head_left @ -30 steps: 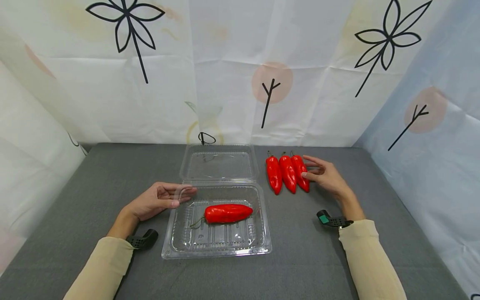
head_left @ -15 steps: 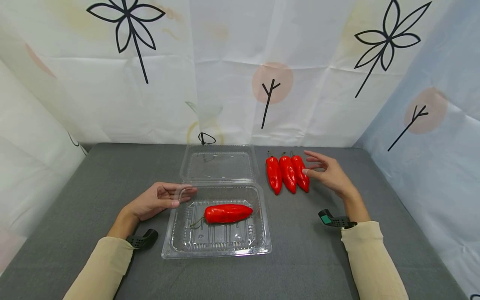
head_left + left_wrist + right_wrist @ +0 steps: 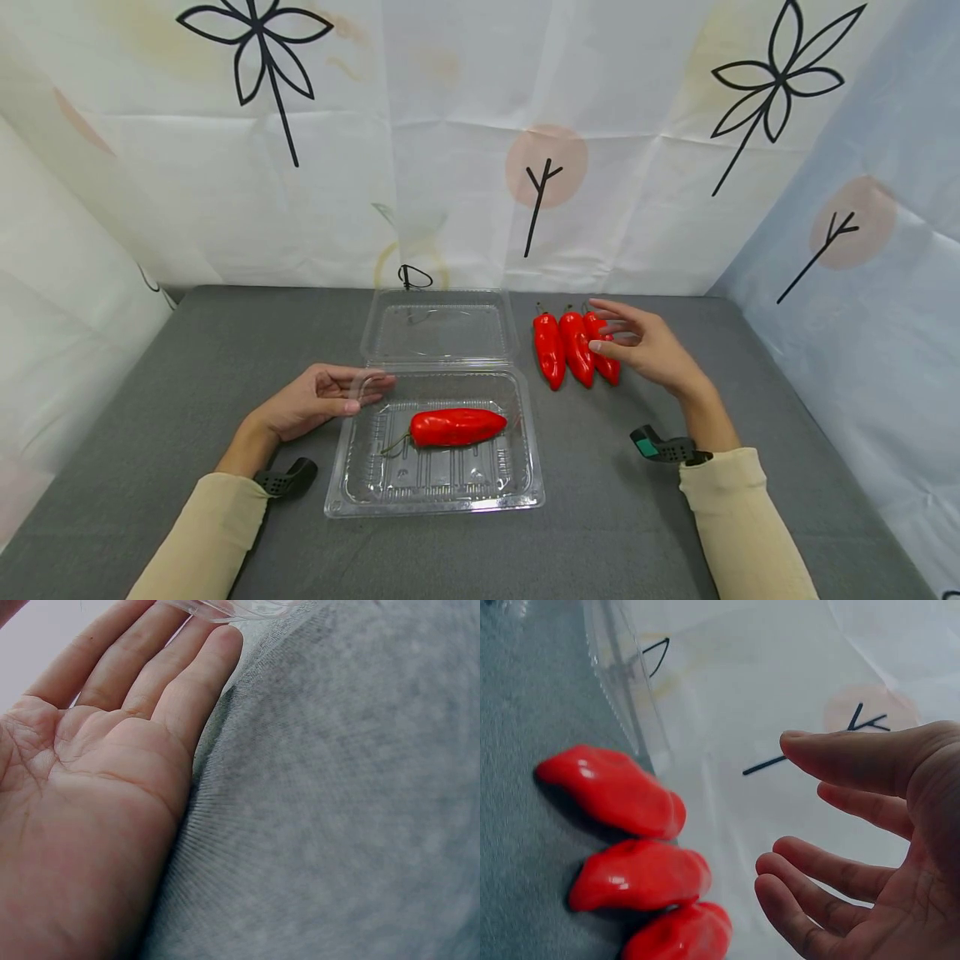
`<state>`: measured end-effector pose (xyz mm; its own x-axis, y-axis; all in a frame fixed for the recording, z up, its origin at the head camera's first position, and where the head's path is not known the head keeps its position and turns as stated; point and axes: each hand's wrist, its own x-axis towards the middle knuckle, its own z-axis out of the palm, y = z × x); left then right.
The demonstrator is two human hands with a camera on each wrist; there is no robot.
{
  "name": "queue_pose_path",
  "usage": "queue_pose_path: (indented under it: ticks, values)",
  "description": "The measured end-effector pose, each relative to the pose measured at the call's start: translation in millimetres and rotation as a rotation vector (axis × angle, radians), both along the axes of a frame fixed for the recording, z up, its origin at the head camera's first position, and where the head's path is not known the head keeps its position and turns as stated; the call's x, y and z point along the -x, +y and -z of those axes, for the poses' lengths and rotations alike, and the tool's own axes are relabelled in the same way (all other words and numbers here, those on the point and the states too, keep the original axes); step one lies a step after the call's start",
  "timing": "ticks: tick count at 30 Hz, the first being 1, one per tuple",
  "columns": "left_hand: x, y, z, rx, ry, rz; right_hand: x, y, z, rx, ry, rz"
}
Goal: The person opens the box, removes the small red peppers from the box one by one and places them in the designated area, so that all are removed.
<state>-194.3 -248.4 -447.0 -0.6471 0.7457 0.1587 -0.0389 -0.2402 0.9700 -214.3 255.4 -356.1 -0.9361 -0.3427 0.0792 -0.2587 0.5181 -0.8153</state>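
A clear plastic clamshell container (image 3: 427, 504) lies with its lid (image 3: 438, 325) folded back, and one red pepper (image 3: 457, 427) rests crosswise inside it. My left hand (image 3: 307, 404) lies at the container's left side, straight fingers against its edge; the left wrist view shows the palm and the plastic rim (image 3: 251, 609) at the fingertips. Beyond the container's right side, three red peppers stand in a row: a left one (image 3: 550, 354), a middle one (image 3: 576, 350) and a right one (image 3: 607, 369). Over the right pepper, partly covering it, my right hand (image 3: 648, 346) hovers with fingers spread, holding nothing.
A grey cloth (image 3: 585, 517) covers the table. White printed fabric (image 3: 465, 167) hangs behind and on both sides. Each wrist carries a black band, the left band (image 3: 288, 479) close to the container and the right band (image 3: 663, 446) above the cloth.
My right hand first drew slightly away from the right pepper, then came back left over it. My left hand, the container and the peppers have stayed where they were.
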Motion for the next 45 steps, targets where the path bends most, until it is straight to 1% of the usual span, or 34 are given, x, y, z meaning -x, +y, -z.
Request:
queue_pose_path:
  ticks: [6, 12, 17, 22, 28, 39, 42, 45]
  values:
    - [-0.7, 0.6, -1.2, 0.007, -0.011, -0.008, -4.2, -7.9, -5.3, 0.003, 0.015, -0.03]
    - [0.4, 0.4, -0.1, -0.004, 0.006, -0.001, -5.6, -13.5, -6.1, 0.012, 0.04, -0.079]
    - [1.2, 0.2, 0.4, -0.014, 0.014, 0.011, -7.2, -19.8, -6.9, 0.015, 0.037, -0.109]
    - [0.6, 0.8, -1.0, -0.012, 0.006, 0.007, -8.0, -28.1, -4.0, 0.011, 0.027, -0.121]
    - [1.4, 0.2, 0.2, -0.029, 0.024, 0.027, -10.3, -39.9, -0.7, 0.019, 0.005, -0.158]
    - [1.3, 0.8, 0.4, -0.025, 0.009, 0.015, -14.1, -51.2, 2.2, 0.053, -0.014, -0.197]
    - [1.3, 0.5, 0.2, -0.021, 0.017, 0.012, -16.6, -56.8, 2.3, 0.071, -0.008, -0.226]
    - [1.2, 0.3, -0.1, -0.013, 0.003, 0.005, -18.7, -63.7, 2.7, 0.081, 0.01, -0.264]
